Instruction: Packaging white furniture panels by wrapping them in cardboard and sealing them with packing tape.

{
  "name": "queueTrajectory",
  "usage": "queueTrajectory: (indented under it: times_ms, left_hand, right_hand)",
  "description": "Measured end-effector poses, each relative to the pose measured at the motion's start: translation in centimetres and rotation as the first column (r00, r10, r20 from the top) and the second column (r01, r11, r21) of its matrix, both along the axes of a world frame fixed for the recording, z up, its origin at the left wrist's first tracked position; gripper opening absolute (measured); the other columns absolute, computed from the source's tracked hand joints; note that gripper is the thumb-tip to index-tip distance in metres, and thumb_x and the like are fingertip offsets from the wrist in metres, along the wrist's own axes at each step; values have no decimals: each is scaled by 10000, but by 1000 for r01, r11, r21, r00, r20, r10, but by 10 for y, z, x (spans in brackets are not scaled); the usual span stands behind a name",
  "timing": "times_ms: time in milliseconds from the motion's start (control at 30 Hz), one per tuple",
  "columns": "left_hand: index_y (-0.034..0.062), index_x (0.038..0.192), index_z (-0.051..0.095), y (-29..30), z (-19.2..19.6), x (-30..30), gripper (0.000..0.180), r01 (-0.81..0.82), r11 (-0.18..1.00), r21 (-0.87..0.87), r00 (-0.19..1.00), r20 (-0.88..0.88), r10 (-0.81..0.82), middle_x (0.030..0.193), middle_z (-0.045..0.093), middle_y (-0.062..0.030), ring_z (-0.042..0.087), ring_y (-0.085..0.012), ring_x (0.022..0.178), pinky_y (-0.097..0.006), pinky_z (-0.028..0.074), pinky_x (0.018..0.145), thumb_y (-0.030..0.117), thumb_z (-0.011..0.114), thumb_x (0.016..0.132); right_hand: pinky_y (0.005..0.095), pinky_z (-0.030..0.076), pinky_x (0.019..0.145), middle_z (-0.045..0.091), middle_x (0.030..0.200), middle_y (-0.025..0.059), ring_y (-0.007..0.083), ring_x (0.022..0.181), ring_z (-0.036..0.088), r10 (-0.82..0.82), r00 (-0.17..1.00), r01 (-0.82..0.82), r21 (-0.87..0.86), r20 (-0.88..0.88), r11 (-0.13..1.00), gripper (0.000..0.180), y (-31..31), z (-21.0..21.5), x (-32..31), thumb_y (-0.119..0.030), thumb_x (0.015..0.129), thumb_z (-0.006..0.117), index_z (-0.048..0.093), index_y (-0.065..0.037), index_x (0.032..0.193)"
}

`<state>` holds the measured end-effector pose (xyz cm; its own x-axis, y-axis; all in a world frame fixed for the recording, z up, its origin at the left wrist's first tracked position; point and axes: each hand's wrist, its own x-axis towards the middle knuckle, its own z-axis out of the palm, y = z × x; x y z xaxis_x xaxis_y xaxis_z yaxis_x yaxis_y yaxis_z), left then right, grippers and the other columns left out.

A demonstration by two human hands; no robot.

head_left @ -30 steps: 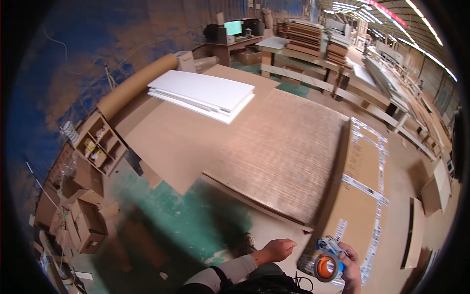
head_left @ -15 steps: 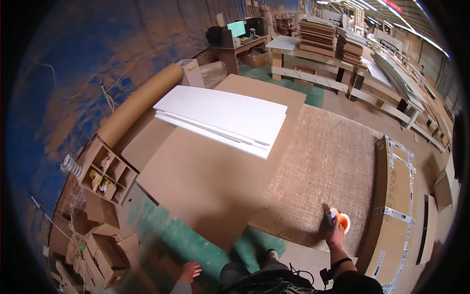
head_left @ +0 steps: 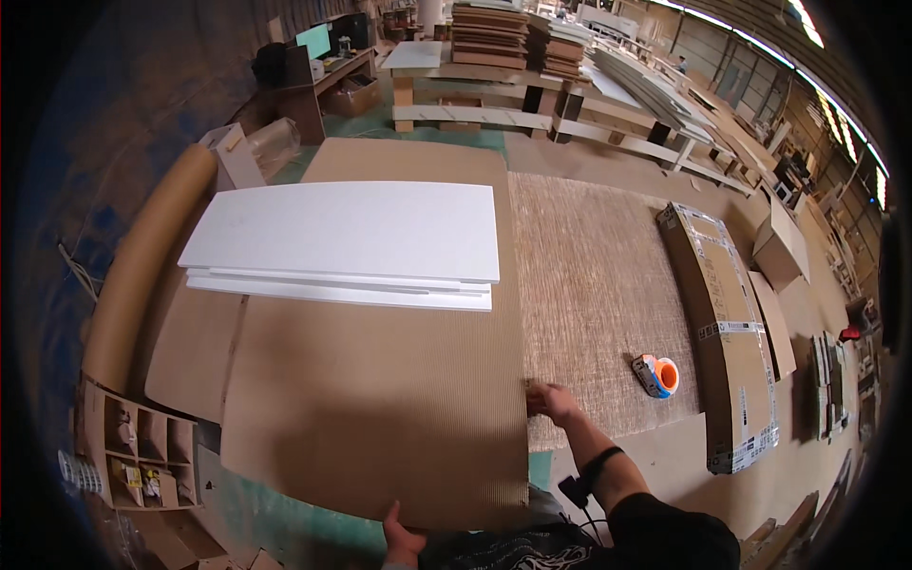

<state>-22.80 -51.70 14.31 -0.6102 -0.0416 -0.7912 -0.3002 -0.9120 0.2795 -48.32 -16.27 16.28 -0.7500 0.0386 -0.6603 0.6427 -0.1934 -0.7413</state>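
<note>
A large brown corrugated cardboard sheet (head_left: 380,408) spreads out in front of me. Its near edge is in my left hand (head_left: 406,540), the thumb on top and the other fingers hidden below. My right hand (head_left: 554,401) is closed at the sheet's right edge, its fingertips partly out of sight. A stack of long white panels (head_left: 342,233) lies across the far half of the sheet. Off to the right of my right hand, an orange-cored tape roll in a tape dispenser (head_left: 655,376) rests on a brown woven-textured surface (head_left: 598,285).
A long taped carton (head_left: 727,332) lies at the right. On the left are a thick brown paper roll (head_left: 142,275) and a wooden compartment box (head_left: 142,446) with small items. Workbenches (head_left: 494,119) with stacked boards and a desk with a lit screen (head_left: 313,40) stand at the back.
My right hand has let go of the tape dispenser and moved left to the cardboard's edge. My left hand has taken hold of the near edge. The view has turned right.
</note>
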Motion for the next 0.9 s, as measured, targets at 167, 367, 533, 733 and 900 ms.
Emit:
queueTrajectory:
  times_ms: [167, 367, 533, 733, 900]
  left_hand:
    - [60, 1303, 548, 30, 15, 28, 457, 85, 992, -96, 996, 47, -81, 1291, 586, -140, 541, -361, 1165, -505, 451, 966, 363, 525, 961]
    - [-12, 1304, 524, 93, 5, 43, 517, -30, 997, -75, 990, 136, 40, 1288, 568, -155, 522, -370, 1165, -533, 463, 956, 375, 556, 962]
    - [16, 1330, 467, 181, 70, 28, 611, 69, 884, -463, 933, 342, 107, 1158, 546, -143, 484, -323, 1044, -465, 469, 877, 453, 598, 924]
    - [57, 1362, 461, 168, -5, 101, 602, -544, 821, -174, 831, 21, 556, 1334, 482, -97, 515, -273, 1051, -459, 468, 870, 455, 582, 927]
    - [101, 1354, 505, 226, 86, -17, 546, -697, 705, -130, 694, 123, 709, 1261, 569, -94, 558, -308, 1107, -473, 492, 888, 431, 587, 926]
  right_hand:
    - [331, 507, 702, 642, 1109, 99, 223, 905, 613, 101, 995, -100, -234, -6, 967, 396, -26, 2, -89, -305, 929, 606, 619, -58, 1238]
    - [331, 489, 660, 636, 1008, 70, 195, 807, 594, 95, 995, -88, -297, 9, 951, 347, -16, -31, -185, -252, 920, 604, 624, -42, 1195]
    - [276, 427, 502, 587, 852, 71, 146, 653, 540, 93, 994, -107, -365, -55, 925, 243, -3, -30, -247, -155, 940, 576, 599, -4, 1130]
    - [297, 551, 554, 630, 823, 82, 182, 661, 621, 436, 898, -428, -110, 56, 897, 247, -27, -6, -311, -218, 916, 613, 605, -21, 1065]
    - [342, 554, 555, 682, 869, 75, 184, 723, 659, 575, 818, -575, 2, -8, 818, 252, -25, -13, -308, -261, 883, 648, 668, -19, 949]
